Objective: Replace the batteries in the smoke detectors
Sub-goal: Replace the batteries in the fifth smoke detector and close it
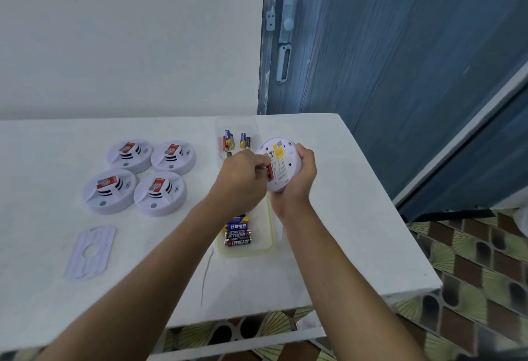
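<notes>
Nearest, on the white table (pixel 343 246), a ribbed cover plate (pixel 91 252) is laid flat at the left, well apart from the work. Further right, a shallow clear tray (pixel 251 253) with a pale green rim is set directly beneath the hands, presumably so that cells can be reached with little travel. A row of batteries (pixel 237 235) is held along its left side, lying parallel, while its right side is seen bare. Above the tray's far end, the smoke detector (pixel 283 157) is gripped around its rim by the right hand (pixel 298 180) and tilted so that its labelled back and open compartment are exposed. The left hand (pixel 241 182) is curled, its fingertips pinched on the red battery (pixel 270 173) at that compartment. Whether it is being pressed in or drawn out cannot be told. Four other detectors (pixel 160 193) are grouped face up, well to the left. Farthest, a clear tub (pixel 219 128) holds loose cells (pixel 230 140), judged to be the spent ones.
</notes>
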{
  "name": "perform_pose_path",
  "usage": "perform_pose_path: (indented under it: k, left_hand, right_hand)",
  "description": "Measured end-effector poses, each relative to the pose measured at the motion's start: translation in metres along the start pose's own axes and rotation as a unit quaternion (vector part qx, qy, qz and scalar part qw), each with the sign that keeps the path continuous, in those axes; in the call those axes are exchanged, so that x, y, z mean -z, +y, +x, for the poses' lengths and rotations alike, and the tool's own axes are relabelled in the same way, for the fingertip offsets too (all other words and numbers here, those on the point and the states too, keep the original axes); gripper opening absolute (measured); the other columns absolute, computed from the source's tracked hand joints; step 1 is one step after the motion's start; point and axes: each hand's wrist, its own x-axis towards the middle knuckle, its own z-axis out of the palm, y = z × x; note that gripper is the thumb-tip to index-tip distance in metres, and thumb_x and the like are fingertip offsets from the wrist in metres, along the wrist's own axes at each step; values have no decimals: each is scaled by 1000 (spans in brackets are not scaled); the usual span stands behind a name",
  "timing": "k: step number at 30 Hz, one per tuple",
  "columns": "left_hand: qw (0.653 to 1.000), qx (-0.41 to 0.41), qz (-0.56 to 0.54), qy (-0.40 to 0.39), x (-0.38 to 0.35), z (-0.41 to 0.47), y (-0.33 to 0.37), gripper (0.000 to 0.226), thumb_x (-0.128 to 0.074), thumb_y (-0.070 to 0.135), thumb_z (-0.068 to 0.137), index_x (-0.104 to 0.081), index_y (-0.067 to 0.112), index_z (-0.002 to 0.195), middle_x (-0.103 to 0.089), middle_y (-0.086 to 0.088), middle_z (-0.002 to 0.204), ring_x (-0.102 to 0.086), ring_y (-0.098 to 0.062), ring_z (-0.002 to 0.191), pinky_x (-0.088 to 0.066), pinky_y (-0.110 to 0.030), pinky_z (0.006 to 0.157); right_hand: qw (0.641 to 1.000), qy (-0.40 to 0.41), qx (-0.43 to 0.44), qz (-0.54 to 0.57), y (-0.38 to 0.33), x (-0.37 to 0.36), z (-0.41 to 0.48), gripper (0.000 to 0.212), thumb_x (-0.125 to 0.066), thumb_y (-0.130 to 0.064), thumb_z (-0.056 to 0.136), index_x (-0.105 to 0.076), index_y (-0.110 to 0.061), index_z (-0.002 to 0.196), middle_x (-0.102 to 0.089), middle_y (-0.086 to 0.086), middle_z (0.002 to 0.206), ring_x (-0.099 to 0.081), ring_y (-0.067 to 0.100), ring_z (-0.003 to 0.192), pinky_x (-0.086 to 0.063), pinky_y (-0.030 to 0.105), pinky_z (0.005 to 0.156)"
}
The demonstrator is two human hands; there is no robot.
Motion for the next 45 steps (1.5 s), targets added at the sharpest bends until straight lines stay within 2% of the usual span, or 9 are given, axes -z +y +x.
perform_pose_path:
  k: [3,7,9,17,23,30,34,41,45]
  left_hand:
    - [999,8,6,-52,6,11,-1,33,-45,6,94,-70,12,115,-64,-8,113,-56,-23,103,-42,-22,81]
    - [992,47,-69,-99,22,27,-8,41,-43,-1,90,-73,21,108,-70,9,95,-59,3,65,-42,-8,57]
    - [986,61,-127,-92,27,37,-13,40,-42,-1,89,-74,21,98,-72,9,91,-60,5,61,-45,-12,60]
    - [986,37,145,-72,26,97,-70,25,-53,11,89,-72,15,105,-68,-2,115,-61,-25,104,-46,-30,90]
    - [901,22,432,-35,17,121,-91,25,-56,24,83,-70,19,103,-52,-4,116,-41,-29,109,-35,-41,87]
    - [871,76,473,-108,6,132,-85,3,-55,20,81,-54,20,84,-30,-6,147,-23,-35,131,-24,-51,99]
    - [870,79,470,-126,-2,136,-89,22,-54,38,87,-64,23,100,-13,-7,158,-10,-38,140,-19,-58,103]
    - [891,130,433,-43,-4,135,-89,41,-67,58,76,-65,22,94,-19,-4,156,-9,-35,141,-20,-56,105]
    - [887,138,437,-57,-6,135,-89,40,-67,58,75,-61,22,91,-14,-5,159,-2,-37,143,-16,-60,106]
  right_hand:
    - [1000,0,-10,-2,-1,4,6,37,-37,-40,96,-64,-17,87,-65,1,72,-60,16,72,-45,20,55]
    - [1000,3,-11,-13,-2,5,15,36,-40,-44,92,-59,-14,95,-60,6,85,-55,20,77,-42,30,65]
    - [1000,12,-13,-3,-6,6,20,31,-41,-42,93,-57,-16,87,-57,5,81,-52,19,75,-39,30,64]
    - [999,15,-39,4,-14,18,44,29,-44,-41,92,-60,-19,82,-60,5,85,-56,21,81,-42,31,69]
    - [999,13,-48,-4,-17,22,58,27,-47,-43,90,-61,-19,89,-59,9,98,-54,26,95,-43,34,76]
    - [998,9,-66,-20,-18,24,68,29,-46,-44,91,-62,-20,87,-62,7,94,-55,25,94,-42,32,74]
    - [998,12,-67,-20,-18,24,71,29,-46,-44,91,-62,-20,87,-64,6,92,-57,23,90,-43,30,73]
    - [998,16,-62,-10,-19,25,73,28,-46,-43,92,-62,-21,84,-64,3,86,-58,21,84,-43,30,71]
    - [998,15,-62,-4,-20,23,70,28,-47,-43,91,-63,-20,87,-64,5,89,-58,22,85,-43,30,71]
